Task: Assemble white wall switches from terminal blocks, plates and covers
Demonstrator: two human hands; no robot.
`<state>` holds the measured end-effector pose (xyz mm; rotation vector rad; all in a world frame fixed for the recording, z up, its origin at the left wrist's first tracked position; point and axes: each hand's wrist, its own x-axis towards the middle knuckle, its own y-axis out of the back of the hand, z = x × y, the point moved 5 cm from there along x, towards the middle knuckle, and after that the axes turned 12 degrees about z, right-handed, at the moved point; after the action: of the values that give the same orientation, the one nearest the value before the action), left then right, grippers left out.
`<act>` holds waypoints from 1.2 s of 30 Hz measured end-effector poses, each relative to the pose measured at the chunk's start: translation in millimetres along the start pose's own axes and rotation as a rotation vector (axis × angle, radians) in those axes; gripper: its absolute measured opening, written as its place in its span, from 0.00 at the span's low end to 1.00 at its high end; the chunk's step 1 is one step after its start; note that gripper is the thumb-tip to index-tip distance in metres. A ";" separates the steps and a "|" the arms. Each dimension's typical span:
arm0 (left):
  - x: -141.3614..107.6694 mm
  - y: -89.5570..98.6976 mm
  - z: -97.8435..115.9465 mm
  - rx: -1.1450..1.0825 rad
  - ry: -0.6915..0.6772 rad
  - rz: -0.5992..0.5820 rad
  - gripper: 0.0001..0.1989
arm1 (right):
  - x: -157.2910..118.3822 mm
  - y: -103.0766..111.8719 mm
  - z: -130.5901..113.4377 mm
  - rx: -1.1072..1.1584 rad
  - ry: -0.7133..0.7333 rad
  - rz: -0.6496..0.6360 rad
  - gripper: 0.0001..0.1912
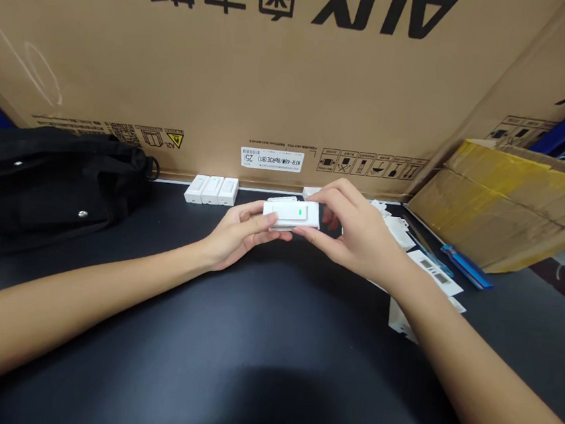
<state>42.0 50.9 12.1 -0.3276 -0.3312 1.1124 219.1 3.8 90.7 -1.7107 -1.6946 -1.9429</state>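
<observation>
A small white switch module (289, 214) with a green mark on its rocker is held up above the dark table. My left hand (243, 231) grips its left end, thumb on the front face and fingers beneath. On the other end, my right hand (356, 226) pinches it between thumb and fingers. Part of a white piece shows behind the module's upper edge. Beyond my right hand, another white part (310, 192) stands against the carton, partly hidden. Several white plates and frames (434, 272) lie around my right forearm, which covers some of them.
A row of three white switch modules (212, 190) stands near the carton (215, 85) at the back. On the left lies a black bag (49, 189). A blue-handled tool (467, 266) rests beside a taped cardboard box (503, 200) on the right.
</observation>
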 end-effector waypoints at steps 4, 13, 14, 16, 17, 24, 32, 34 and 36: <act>-0.1 0.3 -0.5 0.024 -0.001 0.014 0.16 | 0.5 -1.4 3.6 0.107 -0.092 -0.070 0.11; 1.0 0.3 -2.5 0.027 0.034 0.007 0.17 | -2.1 -1.4 3.9 0.083 0.036 -0.178 0.11; 1.0 0.6 -2.7 0.030 0.035 0.008 0.17 | -2.3 -1.7 3.2 0.077 0.043 -0.186 0.11; 1.1 1.1 -3.2 0.036 0.033 0.009 0.17 | -2.1 -2.1 1.7 0.075 0.048 -0.196 0.11; 1.2 1.2 -3.4 0.038 0.032 0.006 0.16 | -1.7 -1.9 1.0 0.078 0.047 -0.191 0.11; 1.2 0.4 -1.9 0.013 0.012 -0.033 0.15 | 0.1 -0.6 -0.4 0.127 0.013 -0.162 0.09; 1.6 1.9 -2.0 -0.017 0.010 -0.022 0.18 | 0.6 -0.3 0.8 0.140 -0.014 -0.142 0.12; 2.1 2.3 -2.9 -0.022 0.016 -0.014 0.20 | 0.2 -0.4 1.8 0.144 -0.020 -0.148 0.12; 2.5 2.4 -2.6 -0.014 0.010 -0.004 0.20 | -0.9 -1.3 1.8 0.151 -0.015 -0.178 0.12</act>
<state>42.2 53.9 8.9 -0.3447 -0.3305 1.1049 219.9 5.1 88.8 -1.5755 -2.0044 -1.8171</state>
